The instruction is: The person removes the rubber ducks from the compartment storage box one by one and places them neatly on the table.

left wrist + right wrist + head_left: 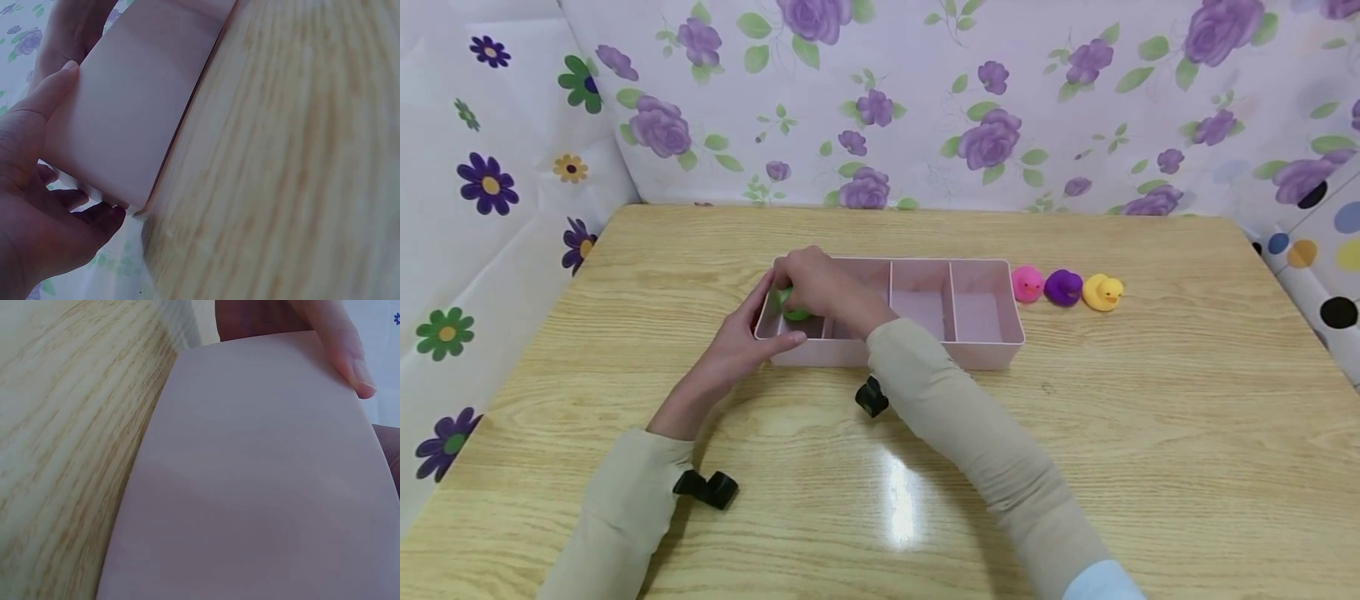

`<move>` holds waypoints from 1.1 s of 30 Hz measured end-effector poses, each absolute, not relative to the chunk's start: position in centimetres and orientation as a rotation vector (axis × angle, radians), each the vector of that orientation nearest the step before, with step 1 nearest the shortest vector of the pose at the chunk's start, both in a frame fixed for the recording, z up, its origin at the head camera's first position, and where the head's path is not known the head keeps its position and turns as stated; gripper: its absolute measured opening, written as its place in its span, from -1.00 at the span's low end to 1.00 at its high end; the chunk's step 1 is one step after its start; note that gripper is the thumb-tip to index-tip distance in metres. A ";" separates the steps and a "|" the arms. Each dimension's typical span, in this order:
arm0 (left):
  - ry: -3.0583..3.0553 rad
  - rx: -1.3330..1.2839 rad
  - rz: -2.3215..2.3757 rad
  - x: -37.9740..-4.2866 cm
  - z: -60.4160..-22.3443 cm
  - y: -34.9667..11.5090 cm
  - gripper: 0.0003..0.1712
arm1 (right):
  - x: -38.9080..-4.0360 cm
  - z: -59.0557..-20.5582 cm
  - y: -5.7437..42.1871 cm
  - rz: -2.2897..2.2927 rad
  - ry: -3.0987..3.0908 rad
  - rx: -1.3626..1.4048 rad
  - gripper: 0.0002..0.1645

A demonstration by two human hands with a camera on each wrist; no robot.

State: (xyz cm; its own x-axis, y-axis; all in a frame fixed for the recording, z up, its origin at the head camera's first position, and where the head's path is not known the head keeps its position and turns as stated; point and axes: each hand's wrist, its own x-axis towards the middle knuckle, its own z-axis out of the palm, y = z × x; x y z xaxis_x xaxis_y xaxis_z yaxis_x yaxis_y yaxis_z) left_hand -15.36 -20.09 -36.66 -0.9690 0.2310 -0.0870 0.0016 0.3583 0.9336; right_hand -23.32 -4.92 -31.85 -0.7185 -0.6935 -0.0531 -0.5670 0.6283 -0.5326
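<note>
A long pale pink divided box [985,357] stands on the table. My left hand [741,342] grips its left end, with the thumb over the front rim and the fingers along the end wall; the left wrist view shows this hand [47,206] up close. My right hand [823,287] reaches down into the leftmost compartment and holds a small green toy [796,315], mostly covered by the fingers, probably a rubber duck. In the right wrist view the box wall [250,475] hides the right hand's fingers.
Right of the box, a pink rubber duck [1027,284], a purple rubber duck [1063,287] and a yellow rubber duck [1102,292] stand in a row. The wooden table [1150,433] meets a flowered cloth [925,108] behind. Each wrist carries a black camera mount [707,489].
</note>
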 end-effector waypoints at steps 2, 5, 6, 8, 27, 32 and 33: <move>2.418 0.209 1.659 -15.4 -36.7 -20.1 0.15 | -23.3 -31.8 -4.8 -0.730 2.593 -1.027 -0.77; 2.423 0.210 1.654 -15.3 -36.7 -20.0 0.14 | -23.2 -31.8 -4.7 -0.752 2.584 -1.017 -0.78; 2.422 0.210 1.651 -15.3 -36.7 -20.0 0.14 | -23.1 -31.8 -4.6 -0.761 2.580 -1.015 -0.78; 2.421 0.210 1.642 -15.3 -36.7 -20.0 0.12 | -23.1 -31.7 -4.6 -0.766 2.579 -1.028 -0.79; 2.388 0.228 1.662 -15.2 -36.6 -20.1 0.07 | -22.4 -30.6 -2.9 -0.854 2.524 -1.164 -0.83; 2.387 0.239 1.660 -15.1 -36.5 -20.1 0.06 | -21.9 -30.0 -2.5 -0.850 2.540 -1.149 -0.70; 2.388 0.242 1.660 -15.1 -36.5 -20.1 0.06 | -21.7 -29.8 -2.3 -0.858 2.540 -1.148 -0.68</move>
State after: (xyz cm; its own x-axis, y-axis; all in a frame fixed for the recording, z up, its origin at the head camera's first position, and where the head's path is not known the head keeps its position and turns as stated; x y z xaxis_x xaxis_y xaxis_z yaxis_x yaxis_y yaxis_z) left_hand -15.09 -20.05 -36.51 -0.9615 0.2601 -0.0884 0.0079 0.3476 0.9376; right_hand -21.74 -2.34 -29.82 -0.6687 -0.7427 0.0344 -0.6115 0.5231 -0.5937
